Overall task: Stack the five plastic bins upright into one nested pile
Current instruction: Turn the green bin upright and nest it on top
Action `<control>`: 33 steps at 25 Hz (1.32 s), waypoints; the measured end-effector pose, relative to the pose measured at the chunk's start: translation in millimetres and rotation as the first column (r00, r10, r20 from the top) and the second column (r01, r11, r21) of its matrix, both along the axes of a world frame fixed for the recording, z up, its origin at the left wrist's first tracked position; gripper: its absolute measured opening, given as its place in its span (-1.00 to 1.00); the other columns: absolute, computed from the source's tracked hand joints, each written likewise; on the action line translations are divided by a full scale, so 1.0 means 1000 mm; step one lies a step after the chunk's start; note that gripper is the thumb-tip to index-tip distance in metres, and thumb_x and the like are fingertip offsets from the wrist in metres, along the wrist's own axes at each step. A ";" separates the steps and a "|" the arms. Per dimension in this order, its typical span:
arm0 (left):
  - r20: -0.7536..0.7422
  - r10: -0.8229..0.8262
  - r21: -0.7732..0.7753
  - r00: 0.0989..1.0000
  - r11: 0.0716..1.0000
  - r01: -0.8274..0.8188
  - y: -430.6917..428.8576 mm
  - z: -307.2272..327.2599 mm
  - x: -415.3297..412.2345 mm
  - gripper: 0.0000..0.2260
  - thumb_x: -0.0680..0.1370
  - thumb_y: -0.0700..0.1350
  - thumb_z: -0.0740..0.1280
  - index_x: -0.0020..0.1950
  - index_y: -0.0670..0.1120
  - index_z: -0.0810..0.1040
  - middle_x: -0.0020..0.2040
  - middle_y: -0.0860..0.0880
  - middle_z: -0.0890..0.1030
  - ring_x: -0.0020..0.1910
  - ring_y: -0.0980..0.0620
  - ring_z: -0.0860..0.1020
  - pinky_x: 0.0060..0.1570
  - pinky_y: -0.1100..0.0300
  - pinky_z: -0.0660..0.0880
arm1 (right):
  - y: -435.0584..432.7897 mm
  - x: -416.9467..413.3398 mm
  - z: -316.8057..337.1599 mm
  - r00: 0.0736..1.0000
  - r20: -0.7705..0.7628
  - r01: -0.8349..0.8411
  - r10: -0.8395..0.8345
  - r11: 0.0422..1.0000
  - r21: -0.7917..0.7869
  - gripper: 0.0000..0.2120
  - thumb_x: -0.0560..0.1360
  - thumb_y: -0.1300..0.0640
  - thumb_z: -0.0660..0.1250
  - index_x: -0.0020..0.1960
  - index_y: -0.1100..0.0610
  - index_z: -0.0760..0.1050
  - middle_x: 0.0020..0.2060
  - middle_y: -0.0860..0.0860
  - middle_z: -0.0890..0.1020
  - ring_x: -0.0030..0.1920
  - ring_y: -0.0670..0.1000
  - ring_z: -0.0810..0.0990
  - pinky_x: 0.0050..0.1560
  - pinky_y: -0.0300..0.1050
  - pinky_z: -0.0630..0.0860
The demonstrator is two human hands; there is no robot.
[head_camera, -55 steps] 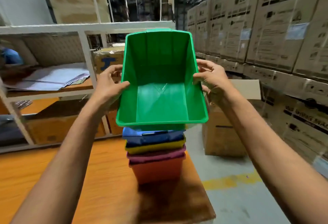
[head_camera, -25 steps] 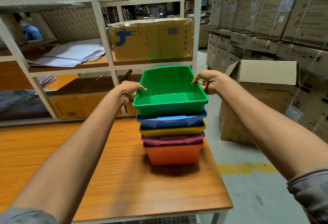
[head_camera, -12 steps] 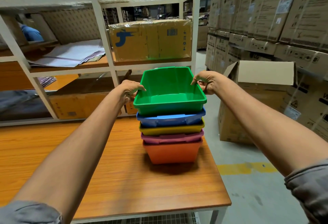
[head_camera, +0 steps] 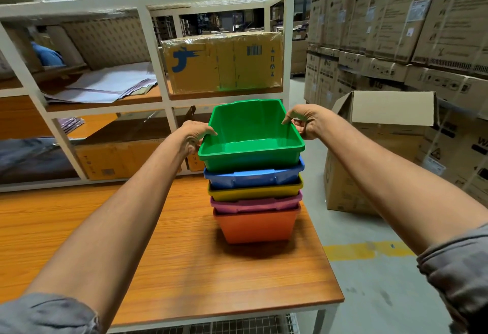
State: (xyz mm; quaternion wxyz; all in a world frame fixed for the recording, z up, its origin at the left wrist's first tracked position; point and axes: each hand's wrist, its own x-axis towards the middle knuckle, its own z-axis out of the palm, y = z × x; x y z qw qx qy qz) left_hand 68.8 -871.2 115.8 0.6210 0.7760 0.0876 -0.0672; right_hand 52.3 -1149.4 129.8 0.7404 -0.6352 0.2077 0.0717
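Observation:
A nested pile of plastic bins stands upright near the right edge of the wooden table [head_camera: 132, 241]. From the bottom it runs orange bin [head_camera: 257, 225], pink bin [head_camera: 254, 205], yellow bin [head_camera: 254, 193], blue bin [head_camera: 253, 177] and green bin [head_camera: 250, 135] on top. My left hand [head_camera: 194, 134] grips the green bin's left rim, thumb over the edge. On the opposite rim my right hand [head_camera: 306, 121] holds on the same way, fingers curled outside the wall.
A white shelving unit [head_camera: 155, 50] stands behind the table with a wrapped cardboard box [head_camera: 221, 62] and papers [head_camera: 105, 85]. An open carton [head_camera: 380, 148] sits on the floor to the right, before tall stacked boxes [head_camera: 409, 24]. A person in blue [head_camera: 47, 54] is behind the shelf.
The green bin came down from a tilted, raised position and now sits nested on the blue bin. Over the last second my hands have hardly moved on its rims.

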 end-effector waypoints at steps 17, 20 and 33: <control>0.071 0.149 -0.166 0.986 0.977 -0.135 0.003 -0.023 -0.033 -0.74 0.58 -0.20 0.44 0.27 -0.06 0.64 0.12 -0.05 0.67 0.17 0.00 0.62 0.07 0.06 0.60 | -0.007 -0.023 -0.025 0.997 0.075 0.027 -0.032 0.997 0.069 -0.94 0.56 0.32 0.32 -0.03 0.19 0.52 -0.34 0.05 0.73 -0.27 -0.05 0.69 -0.09 -0.19 0.65; 0.089 0.185 -0.233 0.979 0.959 -0.161 0.001 -0.028 -0.050 -0.73 0.58 -0.22 0.44 0.29 -0.07 0.64 0.11 -0.05 0.68 0.04 0.08 0.62 -0.13 0.14 0.54 | -0.009 -0.040 -0.022 0.997 0.080 0.000 -0.007 0.996 0.085 -0.86 0.60 0.31 0.27 -0.13 0.19 0.46 -0.59 0.01 0.61 -0.56 -0.13 0.58 -0.46 -0.28 0.59; 0.353 0.235 -0.164 0.905 0.969 -0.187 0.031 -0.031 -0.167 -0.67 0.59 0.02 0.43 0.33 -0.02 0.58 0.26 -0.01 0.61 0.26 0.01 0.55 0.08 0.14 0.50 | 0.020 -0.150 -0.026 0.949 0.134 0.284 -0.284 0.959 0.024 -0.90 0.55 0.21 0.36 0.07 0.11 0.52 -0.29 -0.03 0.53 -0.51 -0.16 0.49 -0.59 -0.39 0.32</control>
